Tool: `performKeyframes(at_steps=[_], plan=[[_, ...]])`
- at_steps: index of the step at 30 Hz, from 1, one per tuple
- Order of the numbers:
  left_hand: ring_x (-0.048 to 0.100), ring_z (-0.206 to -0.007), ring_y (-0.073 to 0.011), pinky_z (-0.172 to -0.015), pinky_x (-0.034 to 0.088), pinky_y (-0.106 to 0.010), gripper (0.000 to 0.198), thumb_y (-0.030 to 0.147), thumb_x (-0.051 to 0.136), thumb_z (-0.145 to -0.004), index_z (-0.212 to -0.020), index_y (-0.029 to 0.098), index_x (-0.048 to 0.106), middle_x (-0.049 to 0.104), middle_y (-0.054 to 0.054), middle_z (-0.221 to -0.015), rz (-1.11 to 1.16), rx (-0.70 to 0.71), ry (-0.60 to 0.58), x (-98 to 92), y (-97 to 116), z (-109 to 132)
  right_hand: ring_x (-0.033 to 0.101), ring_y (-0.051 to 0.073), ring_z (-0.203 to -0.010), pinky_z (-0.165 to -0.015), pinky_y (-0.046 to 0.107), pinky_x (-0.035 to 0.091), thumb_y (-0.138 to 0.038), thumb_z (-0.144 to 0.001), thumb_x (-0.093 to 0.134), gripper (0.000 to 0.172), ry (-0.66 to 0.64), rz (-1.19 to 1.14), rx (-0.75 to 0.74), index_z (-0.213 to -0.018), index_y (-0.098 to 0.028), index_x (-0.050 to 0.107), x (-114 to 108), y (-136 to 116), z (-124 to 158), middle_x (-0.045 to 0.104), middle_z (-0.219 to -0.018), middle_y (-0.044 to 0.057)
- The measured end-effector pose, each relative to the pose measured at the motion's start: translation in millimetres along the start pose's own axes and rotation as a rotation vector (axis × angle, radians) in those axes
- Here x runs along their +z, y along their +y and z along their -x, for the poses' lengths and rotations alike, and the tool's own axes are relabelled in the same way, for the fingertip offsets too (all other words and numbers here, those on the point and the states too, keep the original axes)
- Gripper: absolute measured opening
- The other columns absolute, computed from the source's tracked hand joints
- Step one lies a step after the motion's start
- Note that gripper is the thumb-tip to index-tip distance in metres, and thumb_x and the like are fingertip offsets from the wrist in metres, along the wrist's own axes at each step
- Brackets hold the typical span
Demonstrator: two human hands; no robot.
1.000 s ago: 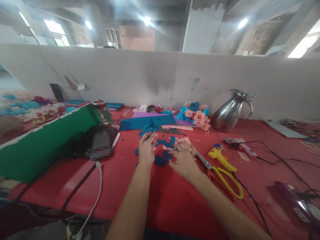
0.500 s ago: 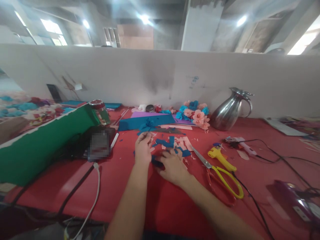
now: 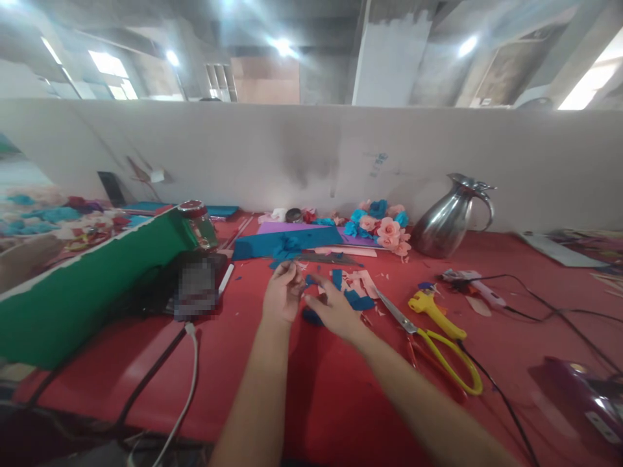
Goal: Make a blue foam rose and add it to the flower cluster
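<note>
My left hand (image 3: 281, 295) is closed in a pinch just below a blue crepe-paper flower (image 3: 287, 248), whose petals blend with the blue sheet behind it. Close beside it on the right, my right hand (image 3: 335, 311) has its thumb and fingers around a small piece of blue paper (image 3: 310, 281). More dark blue paper (image 3: 311, 316) lies beneath the right hand, partly hidden. Cut blue strips (image 3: 359, 300) and pink paper scraps (image 3: 363, 283) are scattered just beyond its knuckles.
Scissors (image 3: 438, 350) and a yellow glue gun (image 3: 437, 314) with a cord lie to the right. A steel jug (image 3: 445, 217) stands behind, near pink and blue paper flowers (image 3: 388, 230). A jar (image 3: 198, 226), a green board (image 3: 97, 292) and a blurred device (image 3: 197, 285) are on the left.
My right hand has lifted from the scraps on the table and come up towards the left hand, with a small blue piece at its fingertips. The left hand keeps its pinch.
</note>
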State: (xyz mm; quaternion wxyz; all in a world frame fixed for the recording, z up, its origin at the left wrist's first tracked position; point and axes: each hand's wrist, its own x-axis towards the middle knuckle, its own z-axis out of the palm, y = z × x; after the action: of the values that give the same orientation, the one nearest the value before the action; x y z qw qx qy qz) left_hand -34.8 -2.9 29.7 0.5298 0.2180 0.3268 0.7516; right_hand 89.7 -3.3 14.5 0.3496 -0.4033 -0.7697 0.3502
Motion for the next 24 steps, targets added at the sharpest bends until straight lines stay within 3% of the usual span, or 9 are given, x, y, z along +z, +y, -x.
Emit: performKeyframes(at_steps=[3,7,10,14,17,19,21,24], plan=[[0.042,-0.049,-0.0047,-0.044,0.030,-0.016,0.019,0.017,0.073,-0.061,-0.065,0.016,0.054,0.051,0.003,-0.059,0.062,-0.022,-0.036,2.2,-2.7,1.0,0.063,0.017,-0.074,-0.065,0.026,0.043,-0.024,-0.090,0.043,0.026,-0.144,-0.005,0.069,-0.105,-0.016,0.062,4.0,-5.4,-9.6,0.070,-0.090,0.006],[0.043,-0.050,-0.0047,-0.048,0.033,-0.018,0.021,0.017,0.075,-0.058,-0.066,0.016,0.055,0.055,0.003,-0.063,0.062,0.101,0.043,-2.3,-2.0,-2.6,0.063,0.017,-0.080,-0.070,0.024,0.041,-0.012,-0.086,0.043,0.024,-0.094,0.178,0.090,-0.080,-0.017,0.066,-4.4,1.3,-16.7,0.071,-0.083,0.005],[0.045,-0.052,-0.0056,-0.053,0.035,-0.019,0.018,0.019,0.073,-0.059,-0.067,0.017,0.057,0.057,0.003,-0.065,-0.048,0.305,0.265,-10.9,2.3,-7.5,0.063,0.016,-0.083,-0.071,0.023,0.040,-0.011,-0.088,0.039,0.028,-0.042,0.296,0.109,-0.078,-0.017,0.065,-20.5,11.5,-24.8,0.071,-0.085,0.005],[0.051,-0.065,-0.0095,-0.066,0.040,-0.024,0.009,0.020,0.066,-0.064,-0.070,0.017,0.060,0.057,0.004,-0.067,-0.226,0.682,0.628,-25.0,12.7,-12.9,0.064,0.021,-0.077,-0.067,0.028,0.039,-0.015,-0.091,0.037,0.027,0.107,0.758,0.245,-0.093,-0.014,0.063,-43.7,21.8,-35.6,0.069,-0.080,0.011],[0.050,-0.066,-0.0101,-0.068,0.041,-0.025,0.005,0.019,0.062,-0.068,-0.069,0.016,0.058,0.055,0.004,-0.066,-0.270,0.804,0.788,-30.8,19.7,-14.3,0.060,0.028,-0.091,-0.075,0.035,0.038,-0.005,-0.086,0.037,0.030,0.181,0.969,0.272,-0.103,-0.009,0.062,-51.6,24.4,-39.1,0.067,-0.090,0.020],[0.049,-0.064,-0.0100,-0.066,0.041,-0.026,0.006,0.019,0.062,-0.068,-0.067,0.016,0.056,0.053,0.005,-0.063,-0.258,0.818,0.818,-31.4,22.3,-14.4,0.051,0.032,-0.109,-0.084,0.041,0.034,-0.003,-0.083,0.040,0.035,0.236,0.985,0.206,-0.110,-0.011,0.061,-48.0,22.9,-40.3,0.064,-0.107,0.021],[0.049,-0.063,-0.0099,-0.066,0.041,-0.026,0.006,0.017,0.062,-0.067,-0.067,0.016,0.057,0.053,0.005,-0.063,-0.227,0.808,0.824,-30.7,23.4,-14.3,0.041,0.033,-0.119,-0.089,0.045,0.029,-0.008,-0.081,0.046,0.041,0.256,0.932,0.123,-0.118,-0.019,0.059,-36.2,19.0,-41.9,0.056,-0.126,0.016],[0.052,-0.064,-0.0099,-0.066,0.042,-0.026,0.005,0.015,0.061,-0.067,-0.070,0.016,0.058,0.057,0.003,-0.067,-0.171,0.773,0.825,-30.1,23.8,-14.5,0.043,0.028,-0.113,-0.088,0.042,0.029,-0.021,-0.080,0.054,0.031,0.055,0.687,0.026,-0.108,-0.028,0.066,-7.0,9.5,-44.8,0.059,-0.125,0.005]])
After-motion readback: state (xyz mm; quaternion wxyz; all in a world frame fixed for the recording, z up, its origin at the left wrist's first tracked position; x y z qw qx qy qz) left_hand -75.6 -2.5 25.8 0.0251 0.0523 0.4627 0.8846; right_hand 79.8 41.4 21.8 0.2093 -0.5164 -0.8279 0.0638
